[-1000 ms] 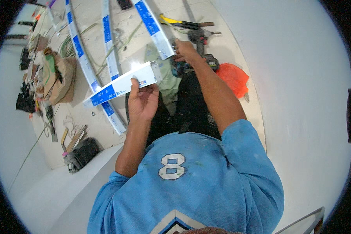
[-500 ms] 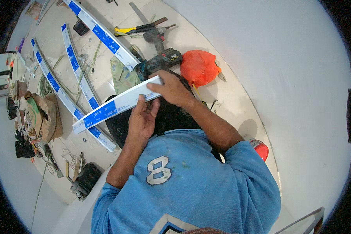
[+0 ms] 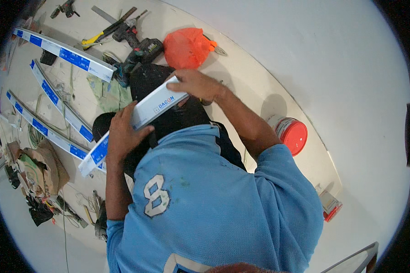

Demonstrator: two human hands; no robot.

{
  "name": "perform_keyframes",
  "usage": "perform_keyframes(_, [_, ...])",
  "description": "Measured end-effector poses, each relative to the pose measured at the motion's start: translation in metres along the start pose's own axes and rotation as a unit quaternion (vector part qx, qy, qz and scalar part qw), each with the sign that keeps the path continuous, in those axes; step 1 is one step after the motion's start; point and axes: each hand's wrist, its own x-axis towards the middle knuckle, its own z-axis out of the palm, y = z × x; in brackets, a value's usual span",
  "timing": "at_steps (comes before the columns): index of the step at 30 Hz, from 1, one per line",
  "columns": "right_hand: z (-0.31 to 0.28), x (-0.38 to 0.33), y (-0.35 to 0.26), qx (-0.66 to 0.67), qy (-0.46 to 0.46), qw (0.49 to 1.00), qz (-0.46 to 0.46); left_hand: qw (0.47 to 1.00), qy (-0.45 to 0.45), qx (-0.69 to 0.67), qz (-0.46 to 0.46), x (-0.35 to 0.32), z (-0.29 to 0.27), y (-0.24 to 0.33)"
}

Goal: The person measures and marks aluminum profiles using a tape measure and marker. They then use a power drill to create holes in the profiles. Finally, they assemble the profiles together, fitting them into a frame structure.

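Observation:
Across my lap lies a short length of white cable trunking [image 3: 156, 103] with blue printed film. It slants from low at the left to high at the right. My left hand [image 3: 124, 132] is wrapped over its middle, thumb on the near side. At its upper right end, my right hand [image 3: 195, 86] grips the edge with the fingers bent round it; some fingertips are hidden behind the piece. The trunking's lower left end sticks out past my left hand, over another length of trunking [image 3: 45, 129] on the floor.
Two more trunking lengths [image 3: 73, 57] [image 3: 61, 102] lie on the tiled floor. Ahead are a cordless drill [image 3: 141, 50], a yellow-handled tool [image 3: 93, 40] and an orange bag [image 3: 184, 48]. A red-lidded bucket [image 3: 292, 136] stands right, beside the white wall [image 3: 332, 77]. A brown bag [image 3: 50, 168] sits left.
My left hand has gone from under the trunking to a grip over its middle. The trunking has turned to a steeper slant. The whole view has shifted, bringing the red-lidded bucket further in.

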Motion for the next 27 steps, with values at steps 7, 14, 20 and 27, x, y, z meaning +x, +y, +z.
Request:
perform_keyframes(7, [-0.120,-0.037,0.118,-0.404,0.272,0.869,0.087,1.000,0.012,0.014,-0.013,-0.001,0.018,0.007])
perform_keyframes(14, [-0.021,-0.039,0.171,-0.504,0.233,0.832,-0.009,1.000,0.007,-0.017,0.020,-0.005,0.007,0.002])
perform_keyframes(20, [-0.013,-0.019,0.203,-0.487,0.222,0.842,-0.063,0.983,0.046,-0.177,0.004,-0.004,-0.001,-0.014])
perform_keyframes(27, [-0.070,-0.080,0.068,0.010,0.219,0.976,-0.010,0.961,0.202,-0.152,0.110,-0.006,0.009,0.005])
